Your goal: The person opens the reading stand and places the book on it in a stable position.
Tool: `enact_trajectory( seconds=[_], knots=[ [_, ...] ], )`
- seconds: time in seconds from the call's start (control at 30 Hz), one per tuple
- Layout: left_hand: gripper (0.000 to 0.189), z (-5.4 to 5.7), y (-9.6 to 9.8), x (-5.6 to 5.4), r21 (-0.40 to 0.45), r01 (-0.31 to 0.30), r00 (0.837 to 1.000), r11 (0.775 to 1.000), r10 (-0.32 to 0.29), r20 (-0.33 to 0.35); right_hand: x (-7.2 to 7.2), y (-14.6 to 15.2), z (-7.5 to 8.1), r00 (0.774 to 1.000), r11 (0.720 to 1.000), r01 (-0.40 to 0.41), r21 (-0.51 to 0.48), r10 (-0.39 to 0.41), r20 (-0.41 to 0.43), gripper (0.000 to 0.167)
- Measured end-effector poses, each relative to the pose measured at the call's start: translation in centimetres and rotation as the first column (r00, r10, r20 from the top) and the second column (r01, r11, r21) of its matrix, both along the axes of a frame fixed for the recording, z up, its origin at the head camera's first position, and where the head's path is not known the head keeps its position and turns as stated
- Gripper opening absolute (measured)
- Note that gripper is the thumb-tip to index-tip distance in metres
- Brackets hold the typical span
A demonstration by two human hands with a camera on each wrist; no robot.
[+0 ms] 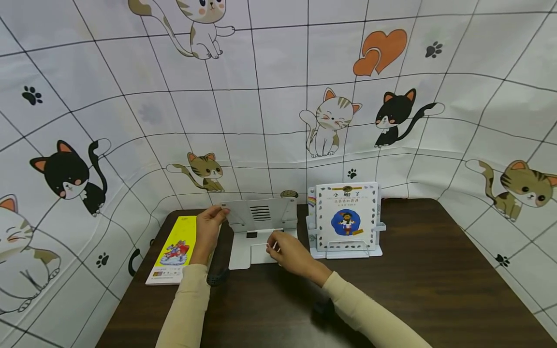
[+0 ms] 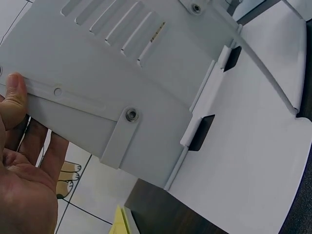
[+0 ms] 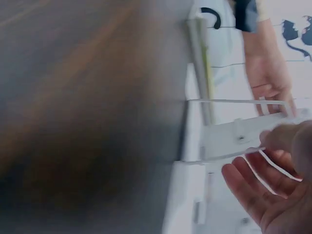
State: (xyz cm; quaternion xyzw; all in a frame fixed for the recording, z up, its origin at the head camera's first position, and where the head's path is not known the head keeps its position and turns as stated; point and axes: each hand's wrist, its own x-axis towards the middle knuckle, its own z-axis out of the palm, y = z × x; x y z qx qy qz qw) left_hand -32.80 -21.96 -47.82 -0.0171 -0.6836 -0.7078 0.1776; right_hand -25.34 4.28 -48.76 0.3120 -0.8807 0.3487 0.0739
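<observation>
A white metal book stand [image 1: 241, 217] stands on the table, its slotted panel tilted up from the flat base [image 1: 239, 252]. My left hand [image 1: 208, 231] grips the panel's upper left edge; in the left wrist view the thumb [image 2: 15, 95] lies on the slotted face and the fingers go behind. Over the front of the base, my right hand [image 1: 292, 252] pinches a thin white wire bracket [image 3: 234, 101] between thumb and fingers. The right wrist view shows this bracket raised from the base, though blurred. Screws and the hinge [image 2: 201, 132] show up close in the left wrist view.
A yellow and white book [image 1: 174, 253] lies at the table's left, beside my left forearm. Right of the stand, a second white stand [image 1: 378, 249] holds an upright picture book [image 1: 346, 205]. Behind the dark table [image 1: 426, 270] hangs a cat-print curtain [image 1: 278, 111].
</observation>
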Motion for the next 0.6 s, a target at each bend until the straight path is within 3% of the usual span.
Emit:
enact_trajectory(
  seconds=[0.27, 0.43, 0.6],
  knots=[
    [0.009, -0.1, -0.3, 0.2, -0.026, -0.013, 1.000, 1.000, 0.013, 0.007, -1.0, -0.1, -2.6, 0.992, 0.998, 0.055, -0.021, -0.052, 0.114, 0.008],
    [0.009, -0.3, -0.2, 0.2, 0.008, -0.006, 1.000, 1.000, 0.007, -0.018, -1.9, -0.2, -3.2, 0.989, 0.992, 0.107, -0.071, -0.099, 0.110, 0.004],
    [0.009, -0.5, -0.1, 0.3, 0.050, 0.003, 1.000, 0.999, -0.002, -0.027, -2.5, -0.2, -3.4, 0.970, 0.980, 0.140, -0.140, -0.108, 0.216, 0.005]
  ],
)
